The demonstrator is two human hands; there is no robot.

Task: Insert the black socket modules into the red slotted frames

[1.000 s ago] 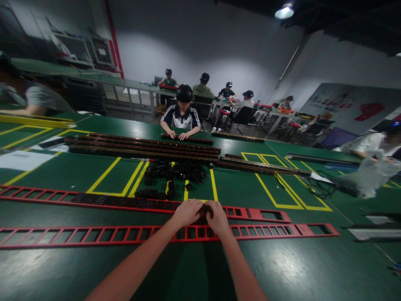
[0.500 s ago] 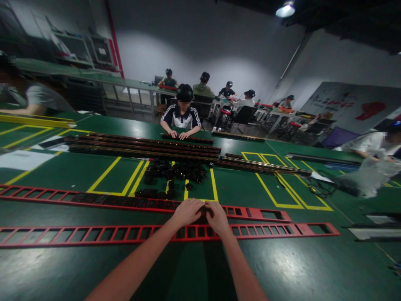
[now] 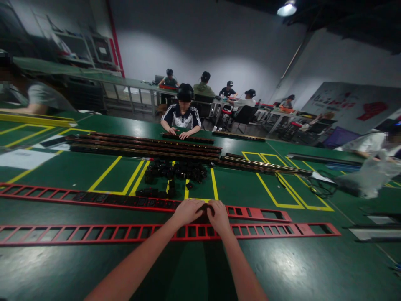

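Had left hand (image 3: 187,212) and right hand (image 3: 218,214) curled over frame (image 3: 257,214), could not tell any grasp; saw pile (image 3: 191,171) beyond the fingers (image 3: 198,204)

1. The big gray sign (image 3: 344,109) at the back has red and dark writing, too blurry to read.
2. The white paper (image 3: 25,159) on the green table (image 3: 282,267) has tiny marks, too small to read.
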